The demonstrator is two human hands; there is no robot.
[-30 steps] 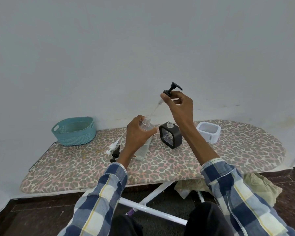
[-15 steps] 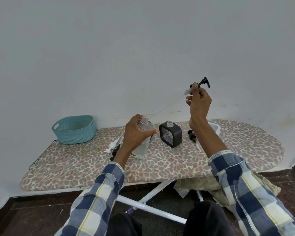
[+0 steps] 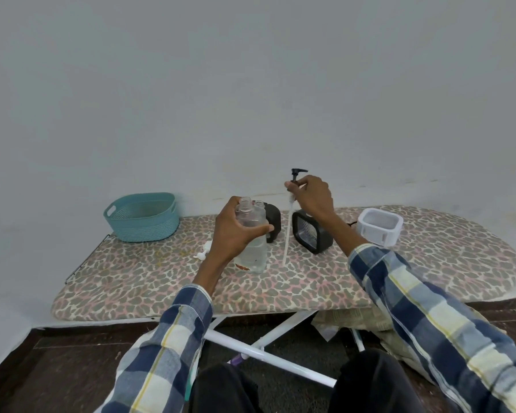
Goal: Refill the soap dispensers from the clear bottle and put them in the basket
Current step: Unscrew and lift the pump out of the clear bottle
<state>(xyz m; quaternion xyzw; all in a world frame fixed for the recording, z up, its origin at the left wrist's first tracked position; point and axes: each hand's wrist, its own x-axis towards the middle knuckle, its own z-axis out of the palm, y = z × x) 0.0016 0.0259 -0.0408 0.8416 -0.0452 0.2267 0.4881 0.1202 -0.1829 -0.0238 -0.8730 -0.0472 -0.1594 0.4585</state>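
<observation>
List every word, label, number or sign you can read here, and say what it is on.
No text can be read.
Clear bottle in the left hand: a small orange-red mark near its base, too blurred to read.
Black dispensers, white dispenser, basket, pump in the right hand: no lettering visible.

Soft, even, rather dim light with a cool grey cast; shadows are faint. Wide-angle distortion bows the bench (image 3: 429, 263) edges. The picture is slightly soft throughout.
</observation>
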